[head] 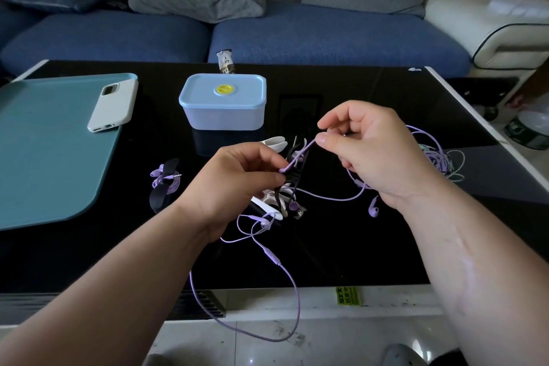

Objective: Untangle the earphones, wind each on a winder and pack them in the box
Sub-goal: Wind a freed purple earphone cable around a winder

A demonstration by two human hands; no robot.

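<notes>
Far left: teal tray [44, 157] on the black table [371, 92], white phone [114, 105] lying on it. Just right of the tray: one purple earphone [157, 174], already wound on a black winder [160, 197]. Behind, centre: pale blue box [222, 101], lid on. Centre: left hand [234, 184] pinching the end of a purple cable [300, 154], with a dark winder [292, 180] just beside the fingertips, above a heap of winders [267, 205]. Further right: right hand [371, 151] pinching the same cable between thumb and forefinger, other fingers curled. Far right: tangle of earphones [439, 157], purple and pale green, on the table, well apart from the box.
</notes>
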